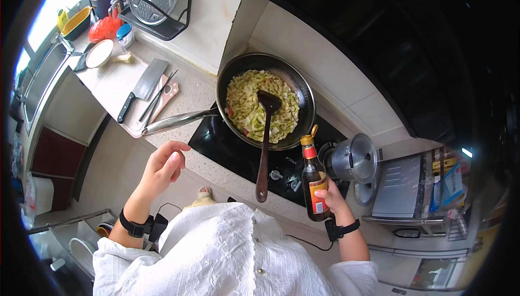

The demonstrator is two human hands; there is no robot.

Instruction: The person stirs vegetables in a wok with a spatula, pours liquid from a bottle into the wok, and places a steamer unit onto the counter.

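My right hand grips a glass bottle of dark sauce, upright with its yellow flip cap raised. The bottle is at the front right of the wok, above the hob's knobs. My left hand holds nothing; its fingers are loosely curled, just below the wok's metal handle and apart from it. Chopped cabbage with a few red bits fills the wok's bottom. A dark spatula rests in the cabbage, its handle leaning over the front rim.
On the left counter, a cleaver and dark chopsticks lie on a pink cutting board, near a white bowl. A lidded metal pot stands right of the wok on the black gas hob. A dark range hood overhangs the right.
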